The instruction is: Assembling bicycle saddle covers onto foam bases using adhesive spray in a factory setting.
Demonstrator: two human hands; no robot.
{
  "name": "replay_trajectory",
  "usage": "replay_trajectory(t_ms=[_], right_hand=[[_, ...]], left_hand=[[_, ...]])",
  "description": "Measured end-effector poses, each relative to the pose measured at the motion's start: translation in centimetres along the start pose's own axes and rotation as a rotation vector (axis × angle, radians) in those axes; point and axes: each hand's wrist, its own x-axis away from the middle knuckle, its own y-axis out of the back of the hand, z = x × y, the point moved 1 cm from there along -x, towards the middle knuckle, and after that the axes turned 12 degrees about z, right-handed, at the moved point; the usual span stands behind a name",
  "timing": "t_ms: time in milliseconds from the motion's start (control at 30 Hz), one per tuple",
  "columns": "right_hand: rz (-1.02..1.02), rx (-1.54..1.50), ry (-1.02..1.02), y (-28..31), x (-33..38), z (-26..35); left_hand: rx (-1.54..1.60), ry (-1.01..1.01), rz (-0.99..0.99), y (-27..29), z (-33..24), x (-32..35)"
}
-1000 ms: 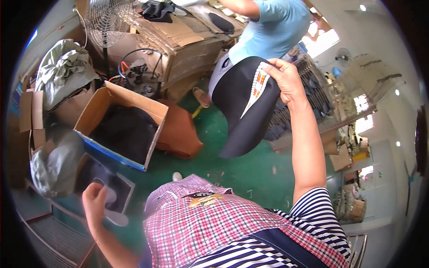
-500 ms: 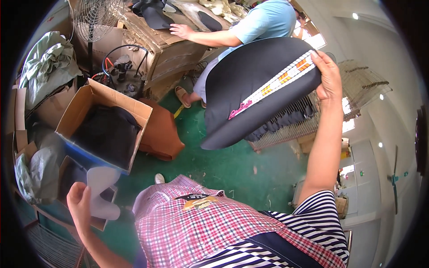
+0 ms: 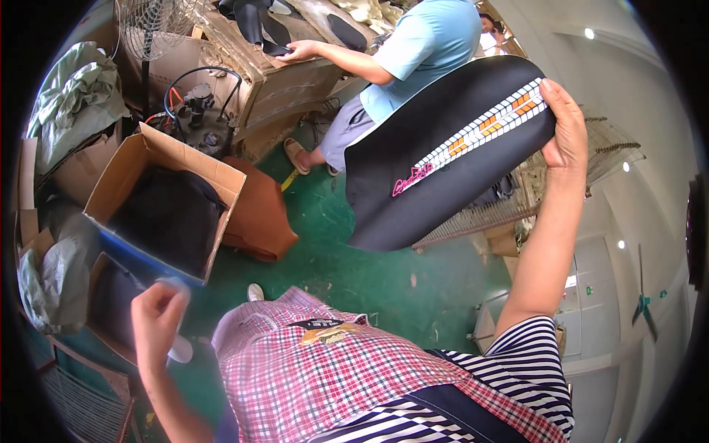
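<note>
My right hand point(image 3: 565, 125) is raised high and grips the end of a large black flat piece point(image 3: 436, 159) with a white and orange patterned stripe and pink script on it. The piece hangs out to the left over the green floor. My left hand point(image 3: 156, 319) is low at the left, fingers closed on a thin pale oval piece point(image 3: 179, 347) that shows blurred around the hand. It hovers beside an open cardboard box point(image 3: 159, 196) holding dark material.
A person in a light blue shirt point(image 3: 425, 48) sits ahead with a hand on a worktable point(image 3: 295, 74) bearing black pieces. A fan point(image 3: 151, 26), a small motor with hoses point(image 3: 196, 107), a brown bag point(image 3: 258, 214) and grey sacks point(image 3: 63, 269) crowd the left.
My right hand has swung the black piece up and to the right, turning it flatter. My left hand has lifted the pale piece and drawn it closer to my body.
</note>
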Motion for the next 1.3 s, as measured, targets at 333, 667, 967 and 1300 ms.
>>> replay_trajectory(t_ms=[333,667,967,1300], right_hand=[[0.048,-0.027,0.151,-0.2,2.4,5.1],[-0.071,-0.050,0.095,4.9,2.3,1.6],[-0.203,-0.131,-0.053,15.4,0.4,-8.8],[-0.011,0.309,-0.193,18.9,-1.7,-18.7]], left_hand=[[0.437,-0.139,0.530,-13.2,0.4,-10.2],[0.870,-0.142,0.642,-20.8,-5.4,-14.9],[1.016,-0.088,0.614,-17.7,-8.4,-15.1],[0.842,-0.003,0.579,-19.2,-8.9,-16.2]])
